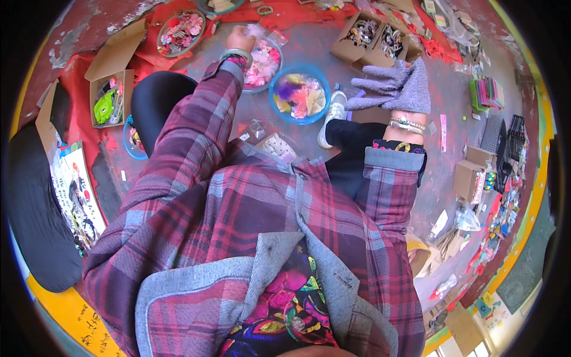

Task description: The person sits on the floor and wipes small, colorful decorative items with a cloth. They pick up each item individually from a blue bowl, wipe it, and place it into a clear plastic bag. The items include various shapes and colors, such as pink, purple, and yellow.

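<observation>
My left hand [240, 39] is at the far middle, over the near-left edge of a basin of pink pieces [262, 64]. Its fingers are closed on a pale, filmy thing [256, 31], too blurred to name. A fuzzy grey glove [410, 89] covers my right hand [389, 86], which is raised on the right with its fingers spread toward the left. Nothing shows in that hand. Between my hands stands a blue-rimmed basin [275, 107] with yellow, purple and cream fluffy pieces in it.
Two open cardboard boxes [351, 50] of small dark items stand far right. A round tray [160, 47] of pink and red pieces lies far left, near a box with a green toy [106, 107]. My white shoe [334, 110] is beside the blue-rimmed basin. Plastic packets [273, 146] lie near my lap.
</observation>
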Demonstrator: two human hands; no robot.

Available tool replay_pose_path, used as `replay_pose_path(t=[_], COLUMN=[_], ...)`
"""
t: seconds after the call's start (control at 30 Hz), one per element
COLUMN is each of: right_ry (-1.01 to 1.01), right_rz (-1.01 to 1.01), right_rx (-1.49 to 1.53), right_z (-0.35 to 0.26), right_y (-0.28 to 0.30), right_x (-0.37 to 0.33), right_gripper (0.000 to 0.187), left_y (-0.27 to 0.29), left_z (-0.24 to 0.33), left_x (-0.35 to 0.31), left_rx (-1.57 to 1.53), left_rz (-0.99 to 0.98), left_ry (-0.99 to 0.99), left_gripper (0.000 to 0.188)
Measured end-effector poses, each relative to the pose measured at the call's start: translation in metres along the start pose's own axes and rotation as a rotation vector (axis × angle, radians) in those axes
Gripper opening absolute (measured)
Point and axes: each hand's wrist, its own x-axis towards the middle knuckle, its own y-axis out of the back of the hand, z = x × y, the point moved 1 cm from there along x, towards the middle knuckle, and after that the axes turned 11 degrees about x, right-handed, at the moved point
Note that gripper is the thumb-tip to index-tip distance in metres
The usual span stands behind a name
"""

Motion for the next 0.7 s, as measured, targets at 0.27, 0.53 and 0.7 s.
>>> replay_pose_path(t=[0.27,0.53,0.7], right_ry=[-0.017,-0.084,-0.136], right_rz=[-0.039,-0.066,-0.076], right_rx=[-0.105,-0.208,-0.274], right_z=[0.001,0.009,0.015], right_y=[-0.015,-0.031,-0.037], right_x=[0.003,0.004,0.007], right_gripper=[0.062,0.062,0.063], left_y=[0.074,0.13,0.125], left_z=[0.107,0.157,0.175], left_x=[-0.081,-0.143,-0.152], left_rx=[-1.422,-1.644,-1.502], left_rz=[-0.863,-1.092,-0.953], left_ry=[-0.03,-0.014,-0.048], left_gripper=[0.043,0.05,0.042])
